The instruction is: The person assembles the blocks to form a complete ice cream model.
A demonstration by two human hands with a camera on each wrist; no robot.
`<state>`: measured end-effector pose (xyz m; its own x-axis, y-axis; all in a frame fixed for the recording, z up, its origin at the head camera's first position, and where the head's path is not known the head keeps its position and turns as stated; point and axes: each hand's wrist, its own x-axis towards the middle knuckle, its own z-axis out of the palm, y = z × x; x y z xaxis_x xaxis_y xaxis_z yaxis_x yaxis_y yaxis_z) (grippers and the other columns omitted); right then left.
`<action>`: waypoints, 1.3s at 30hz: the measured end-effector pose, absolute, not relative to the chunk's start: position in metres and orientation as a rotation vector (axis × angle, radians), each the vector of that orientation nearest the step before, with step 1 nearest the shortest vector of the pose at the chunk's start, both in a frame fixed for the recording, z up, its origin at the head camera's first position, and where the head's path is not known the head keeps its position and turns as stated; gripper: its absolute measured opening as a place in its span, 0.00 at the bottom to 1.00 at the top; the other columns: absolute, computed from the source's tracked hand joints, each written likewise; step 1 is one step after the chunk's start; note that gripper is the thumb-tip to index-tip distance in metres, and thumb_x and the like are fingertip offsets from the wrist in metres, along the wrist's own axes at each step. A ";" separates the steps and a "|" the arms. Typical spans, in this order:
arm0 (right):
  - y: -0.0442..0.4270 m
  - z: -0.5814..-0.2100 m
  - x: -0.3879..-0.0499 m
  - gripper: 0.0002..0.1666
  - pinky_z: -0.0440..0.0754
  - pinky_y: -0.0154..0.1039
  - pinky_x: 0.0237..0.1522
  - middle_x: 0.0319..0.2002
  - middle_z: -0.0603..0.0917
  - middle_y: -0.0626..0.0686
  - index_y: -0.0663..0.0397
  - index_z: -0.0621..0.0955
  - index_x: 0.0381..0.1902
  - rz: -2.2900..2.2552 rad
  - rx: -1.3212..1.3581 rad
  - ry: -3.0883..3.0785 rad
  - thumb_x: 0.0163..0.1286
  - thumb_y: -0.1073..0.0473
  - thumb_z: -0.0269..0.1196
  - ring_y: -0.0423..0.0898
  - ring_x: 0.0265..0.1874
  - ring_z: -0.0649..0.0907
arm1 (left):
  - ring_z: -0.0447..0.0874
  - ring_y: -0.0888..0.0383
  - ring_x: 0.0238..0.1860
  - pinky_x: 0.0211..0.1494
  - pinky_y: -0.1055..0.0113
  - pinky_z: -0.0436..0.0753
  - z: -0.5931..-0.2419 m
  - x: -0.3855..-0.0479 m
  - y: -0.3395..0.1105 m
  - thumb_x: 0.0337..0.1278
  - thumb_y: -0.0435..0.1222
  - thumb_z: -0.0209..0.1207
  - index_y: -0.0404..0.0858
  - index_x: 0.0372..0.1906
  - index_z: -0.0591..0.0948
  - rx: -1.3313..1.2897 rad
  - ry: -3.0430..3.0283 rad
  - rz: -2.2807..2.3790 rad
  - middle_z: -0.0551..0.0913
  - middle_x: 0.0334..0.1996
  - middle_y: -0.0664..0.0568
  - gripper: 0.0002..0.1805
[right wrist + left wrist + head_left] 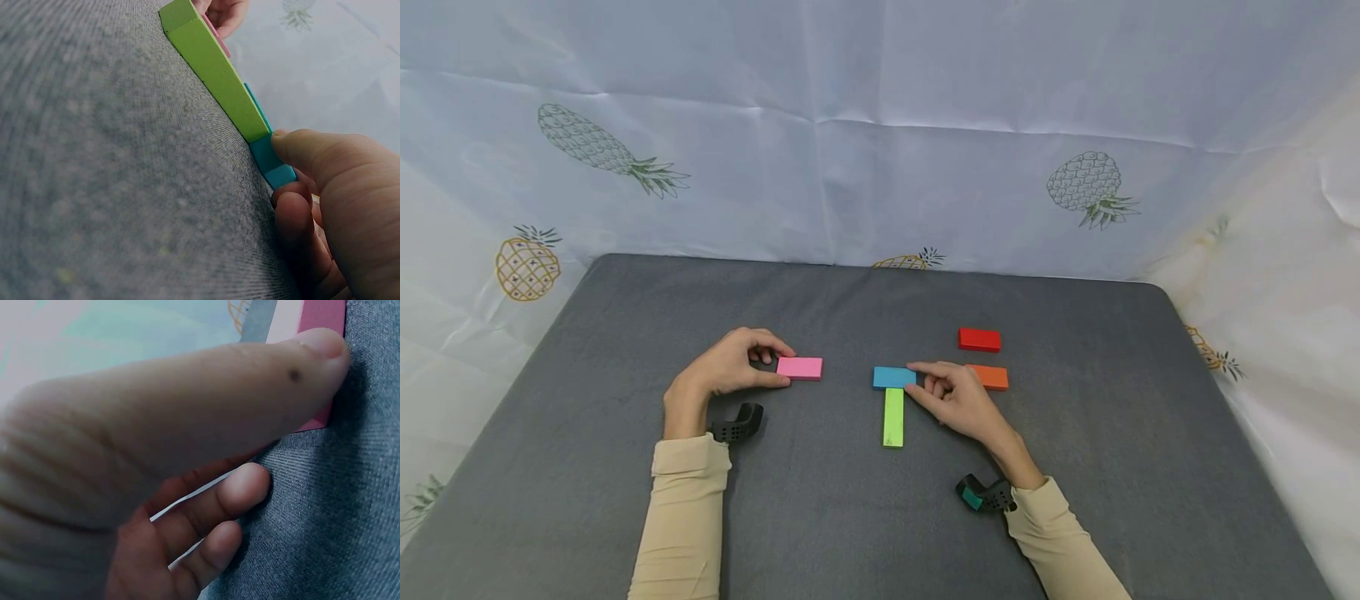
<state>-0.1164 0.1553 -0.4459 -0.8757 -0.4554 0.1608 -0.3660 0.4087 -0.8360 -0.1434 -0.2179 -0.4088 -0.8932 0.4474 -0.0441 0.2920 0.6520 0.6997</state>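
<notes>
My left hand [730, 367] pinches a pink block [805, 369] by its long sides, thumb in front and a finger behind, while it lies flat on the table. In the left wrist view the thumb [250, 387] covers much of the pink block [322, 319]. A blue block [891, 377] lies crosswise at the far end of a green block [893, 421], and together they make a T. My right hand [958, 400] pinches the blue block's right end between thumb and forefinger. In the right wrist view the green block [215, 75] touches the blue block [267, 156].
An orange block [992, 377] lies just right of my right hand, partly hidden by it. Farther back is a red block [980, 340]. The grey cloth-covered table [820, 508] meets a pineapple-print curtain [850, 183] at its far edge.
</notes>
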 end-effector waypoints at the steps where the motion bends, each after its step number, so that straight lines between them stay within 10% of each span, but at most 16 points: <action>1: 0.155 -0.446 -0.116 0.19 0.71 0.32 0.16 0.22 0.79 0.50 0.62 0.84 0.57 -1.482 -0.747 2.558 0.70 0.62 0.68 0.33 0.10 0.72 | 0.74 0.60 0.36 0.43 0.66 0.73 -0.409 -0.144 -0.218 0.48 0.37 0.78 0.39 0.44 0.90 0.604 2.656 1.074 0.85 0.35 0.51 0.16; 39: 0.154 -0.449 -0.117 0.17 0.69 0.28 0.21 0.24 0.80 0.51 0.61 0.86 0.55 -1.465 -0.785 2.606 0.69 0.61 0.69 0.32 0.16 0.71 | 0.75 0.60 0.32 0.39 0.68 0.76 -0.412 -0.153 -0.156 0.55 0.34 0.74 0.35 0.49 0.88 0.785 2.711 1.159 0.86 0.37 0.47 0.17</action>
